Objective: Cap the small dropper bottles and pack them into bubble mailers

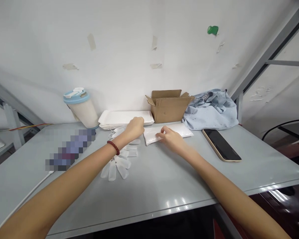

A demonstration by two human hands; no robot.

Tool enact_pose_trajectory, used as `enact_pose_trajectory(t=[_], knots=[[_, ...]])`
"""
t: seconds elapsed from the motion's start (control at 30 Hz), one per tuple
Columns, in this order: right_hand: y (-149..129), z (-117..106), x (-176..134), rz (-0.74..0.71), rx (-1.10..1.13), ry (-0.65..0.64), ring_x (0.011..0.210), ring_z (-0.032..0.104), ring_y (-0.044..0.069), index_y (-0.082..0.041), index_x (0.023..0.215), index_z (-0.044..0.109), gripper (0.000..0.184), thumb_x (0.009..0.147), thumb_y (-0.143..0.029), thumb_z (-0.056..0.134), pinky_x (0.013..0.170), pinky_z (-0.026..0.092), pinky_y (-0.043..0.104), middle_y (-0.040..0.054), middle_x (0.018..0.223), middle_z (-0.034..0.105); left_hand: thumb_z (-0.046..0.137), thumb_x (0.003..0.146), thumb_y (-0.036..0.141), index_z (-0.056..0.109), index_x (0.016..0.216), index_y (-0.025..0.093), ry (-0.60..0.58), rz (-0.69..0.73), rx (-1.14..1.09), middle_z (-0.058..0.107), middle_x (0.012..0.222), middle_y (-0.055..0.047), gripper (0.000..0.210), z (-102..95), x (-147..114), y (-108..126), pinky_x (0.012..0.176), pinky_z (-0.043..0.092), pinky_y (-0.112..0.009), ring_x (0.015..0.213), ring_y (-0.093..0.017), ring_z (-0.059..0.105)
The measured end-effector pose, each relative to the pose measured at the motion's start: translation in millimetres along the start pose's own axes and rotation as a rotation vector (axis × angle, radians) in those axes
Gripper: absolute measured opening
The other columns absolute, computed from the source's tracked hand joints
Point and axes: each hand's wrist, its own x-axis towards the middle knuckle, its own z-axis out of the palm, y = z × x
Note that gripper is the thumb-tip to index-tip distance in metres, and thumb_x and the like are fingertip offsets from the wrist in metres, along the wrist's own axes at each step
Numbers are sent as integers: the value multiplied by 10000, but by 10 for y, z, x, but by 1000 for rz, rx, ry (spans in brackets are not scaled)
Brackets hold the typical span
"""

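My left hand (pixel 136 127) is closed in a fist, with a red bead bracelet (pixel 114 147) at its wrist. Whatever those fingers hold, if anything, is hidden. It sits just in front of a stack of flat white packets (pixel 126 117). Beneath the left wrist and forearm spread several translucent white tags (pixel 123 162), some joined by thin strings. My right hand (pixel 170 139) has its thumb and forefinger curled together on a white plastic-wrapped packet (pixel 183 128), gripping it near the middle. That packet lies flat on the grey table (pixel 149 186).
An open cardboard box (pixel 169 109) stands at the back beside a light-blue cloth (pixel 211 113). A phone (pixel 221 145) lies to the right. On the left are a blue-lidded cup (pixel 82 109), a blurred-out item (pixel 71 151) and a white cable (pixel 27 197).
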Motion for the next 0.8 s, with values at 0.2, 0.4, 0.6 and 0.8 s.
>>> enact_pose_trajectory(t=[0.2, 0.4, 0.6, 0.8], knots=[[-31, 116, 73, -25, -20, 48, 884, 548, 204, -216, 963, 681, 312, 847, -28, 460, 532, 362, 246, 101, 995, 582, 450, 762, 56, 620, 1003, 94, 168, 63, 327, 656, 954, -207, 297, -31, 75, -161, 724, 472, -374, 929, -322, 639], [-23, 132, 85, -49, 1, 55, 880, 541, 190, -200, 977, 672, 304, 853, -32, 451, 579, 387, 250, 105, 1011, 582, 364, 801, 18, 625, 979, 78, 194, 139, 497, 635, 916, -203, 322, 7, 119, -268, 667, 464, -342, 860, -289, 644], [-69, 47, 33, -130, 85, 317, 876, 523, 204, -136, 1067, 589, 200, 890, -208, 530, 722, 441, 319, 137, 1029, 574, 337, 868, 59, 600, 1011, 63, 257, 270, 564, 586, 1008, -205, 299, 61, -51, -244, 673, 470, -345, 974, -304, 572], [-149, 4, 15, -178, 115, 384, 859, 521, 212, -147, 1005, 582, 139, 894, -183, 508, 695, 418, 324, 127, 989, 587, 349, 854, 26, 613, 1009, 90, 269, 300, 596, 596, 1027, -186, 313, 40, 47, -280, 685, 463, -310, 1022, -274, 512]])
